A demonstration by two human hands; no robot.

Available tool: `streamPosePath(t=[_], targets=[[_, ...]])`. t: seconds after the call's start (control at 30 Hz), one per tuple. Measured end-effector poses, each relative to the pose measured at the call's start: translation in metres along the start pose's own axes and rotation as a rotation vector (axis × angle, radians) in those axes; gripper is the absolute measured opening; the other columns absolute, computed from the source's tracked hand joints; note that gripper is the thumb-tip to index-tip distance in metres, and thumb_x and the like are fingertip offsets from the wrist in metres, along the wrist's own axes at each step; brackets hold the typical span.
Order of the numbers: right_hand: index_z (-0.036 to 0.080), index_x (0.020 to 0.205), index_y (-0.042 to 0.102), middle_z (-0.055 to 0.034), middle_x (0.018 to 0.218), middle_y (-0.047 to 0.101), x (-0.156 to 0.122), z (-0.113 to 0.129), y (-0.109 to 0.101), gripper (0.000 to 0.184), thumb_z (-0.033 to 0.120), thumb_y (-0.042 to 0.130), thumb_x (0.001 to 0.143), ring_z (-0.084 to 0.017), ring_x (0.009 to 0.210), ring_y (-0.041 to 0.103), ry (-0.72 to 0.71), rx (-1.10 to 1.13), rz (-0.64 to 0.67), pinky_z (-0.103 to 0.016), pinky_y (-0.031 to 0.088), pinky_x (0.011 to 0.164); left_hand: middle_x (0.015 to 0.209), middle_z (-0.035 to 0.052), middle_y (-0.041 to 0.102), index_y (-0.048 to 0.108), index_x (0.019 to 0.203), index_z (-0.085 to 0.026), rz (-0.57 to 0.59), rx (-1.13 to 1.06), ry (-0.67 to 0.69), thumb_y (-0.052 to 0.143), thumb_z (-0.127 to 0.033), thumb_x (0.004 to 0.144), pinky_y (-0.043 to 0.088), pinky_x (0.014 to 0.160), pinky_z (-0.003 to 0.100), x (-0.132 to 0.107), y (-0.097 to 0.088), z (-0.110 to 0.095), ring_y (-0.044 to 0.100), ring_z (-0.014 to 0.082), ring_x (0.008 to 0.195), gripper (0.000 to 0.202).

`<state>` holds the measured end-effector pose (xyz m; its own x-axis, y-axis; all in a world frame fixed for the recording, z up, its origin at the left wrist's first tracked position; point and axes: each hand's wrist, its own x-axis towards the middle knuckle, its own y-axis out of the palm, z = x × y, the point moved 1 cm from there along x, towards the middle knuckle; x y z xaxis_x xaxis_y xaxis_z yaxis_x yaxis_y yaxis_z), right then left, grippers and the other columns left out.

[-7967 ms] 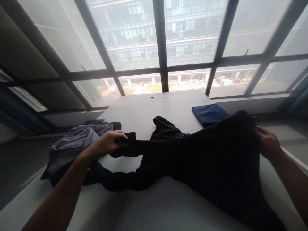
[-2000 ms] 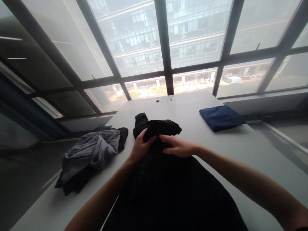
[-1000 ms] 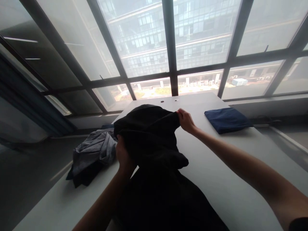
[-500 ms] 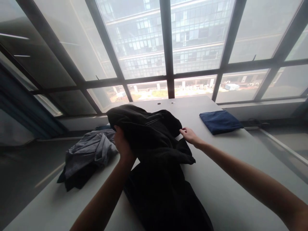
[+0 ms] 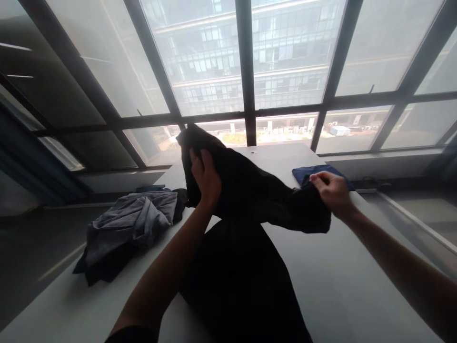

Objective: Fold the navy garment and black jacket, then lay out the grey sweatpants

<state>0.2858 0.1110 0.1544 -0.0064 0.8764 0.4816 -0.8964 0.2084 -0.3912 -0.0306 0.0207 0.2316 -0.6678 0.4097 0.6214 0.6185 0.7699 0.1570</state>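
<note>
A dark black garment [image 5: 246, 186] is held up and stretched sideways between my hands; its exact kind does not show. My left hand [image 5: 207, 178] grips its raised upper left part, fingers laid over the cloth and the thumb hidden. At the lower right end, my right hand [image 5: 330, 190] pinches the edge of the fabric between thumb and fingers. Below, more black cloth [image 5: 243, 281] runs down toward me over the white table [image 5: 342, 281]; whether it is the same piece I cannot tell.
On the table's left lies a rumpled pile of grey clothes [image 5: 132, 224] with dark cloth beneath it. A folded blue garment [image 5: 321, 169] rests at the right, partly behind my right hand. Large framed windows [image 5: 210, 62] stand beyond the table, with a blue curtain [image 5: 32, 157] at the left.
My left hand has risen and shifted right with the black garment. My right hand has moved right, drawing the cloth out wider, and now covers part of the folded blue garment.
</note>
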Motion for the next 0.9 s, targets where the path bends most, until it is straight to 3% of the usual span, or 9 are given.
streamPosePath(t=[0.1,0.17,0.27,0.33,0.4,0.47,0.67,0.8,0.9], targets=[[0.018,0.089,0.077,-0.0107,0.083,0.074,0.039,0.014,-0.085,0.022,0.037,0.067,0.086,-0.025,0.078,0.068,-0.082,-0.189,-0.433,-0.039,0.052,0.074,0.151,0.0105,0.049,0.055,0.139,-0.014,0.207,-0.034,0.143,0.034,-0.044,0.110,0.033,0.120,0.040,0.001,0.067,0.014,0.044,0.0247,0.144,0.047],[0.018,0.099,0.078,-0.0159,0.092,0.076,0.057,0.020,-0.132,0.025,0.037,0.068,0.087,-0.028,0.085,0.070,-0.128,-0.331,-0.615,-0.042,0.051,0.074,0.163,0.0132,0.034,0.044,0.151,-0.011,0.408,-0.086,0.166,0.024,-0.039,0.112,0.025,0.123,0.040,-0.005,0.120,0.034,0.033,0.0243,0.151,0.052],[0.016,0.110,0.078,-0.0214,0.099,0.075,0.077,0.013,-0.174,0.031,0.036,0.069,0.088,-0.030,0.089,0.070,-0.166,-0.489,-0.708,-0.042,0.049,0.070,0.160,0.0168,0.042,0.054,0.145,-0.007,0.807,-0.066,0.096,0.023,-0.038,0.111,0.022,0.126,0.045,-0.028,0.181,0.071,0.033,0.0271,0.152,0.055],[0.015,0.104,0.080,-0.0212,0.094,0.075,0.088,-0.003,-0.182,0.024,0.030,0.071,0.086,-0.028,0.085,0.069,-0.098,-0.542,-0.680,-0.041,0.047,0.068,0.150,0.0184,0.055,0.064,0.135,-0.008,1.018,-0.017,0.090,0.033,-0.041,0.109,0.028,0.125,0.049,-0.051,0.191,0.096,0.043,0.0311,0.146,0.052],[0.017,0.092,0.080,-0.0184,0.086,0.074,0.098,-0.028,-0.178,0.014,0.025,0.073,0.082,-0.026,0.078,0.067,0.013,-0.560,-0.593,-0.040,0.046,0.069,0.140,0.0181,0.063,0.069,0.129,-0.010,1.151,-0.018,0.220,0.043,-0.039,0.106,0.035,0.122,0.048,-0.072,0.175,0.119,0.051,0.0302,0.140,0.045],[0.019,0.082,0.077,-0.0158,0.081,0.073,0.105,-0.056,-0.168,0.006,0.023,0.073,0.080,-0.026,0.074,0.064,0.085,-0.563,-0.506,-0.040,0.046,0.071,0.138,0.0138,0.064,0.070,0.127,-0.018,1.186,0.019,0.363,0.047,-0.033,0.103,0.040,0.118,0.046,-0.083,0.139,0.141,0.053,0.0276,0.138,0.037],[0.018,0.082,0.073,-0.0122,0.075,0.069,0.115,-0.115,-0.144,0.008,0.025,0.074,0.078,-0.023,0.065,0.056,0.190,-0.543,-0.517,-0.038,0.044,0.071,0.135,0.0117,0.061,0.062,0.136,-0.019,0.835,0.426,0.343,0.037,-0.016,0.102,0.044,0.116,0.041,-0.068,0.013,0.196,0.054,0.0223,0.132,0.042],[0.018,0.078,0.071,-0.0105,0.074,0.067,0.122,-0.110,-0.138,0.007,0.024,0.074,0.079,-0.022,0.066,0.056,0.169,-0.523,-0.489,-0.036,0.044,0.072,0.168,0.0134,0.026,0.025,0.164,-0.020,1.048,0.632,0.310,0.046,-0.039,0.104,0.025,0.125,0.049,-0.076,-0.031,0.215,0.020,0.0296,0.156,0.067],[0.017,0.079,0.072,-0.0110,0.076,0.069,0.130,-0.096,-0.133,0.007,0.024,0.073,0.081,-0.021,0.067,0.056,0.141,-0.505,-0.468,-0.035,0.044,0.072,0.173,0.0106,0.004,0.017,0.166,-0.028,1.205,0.754,0.272,0.047,-0.053,0.102,0.019,0.123,0.060,-0.088,-0.049,0.220,0.004,0.0386,0.158,0.076]])
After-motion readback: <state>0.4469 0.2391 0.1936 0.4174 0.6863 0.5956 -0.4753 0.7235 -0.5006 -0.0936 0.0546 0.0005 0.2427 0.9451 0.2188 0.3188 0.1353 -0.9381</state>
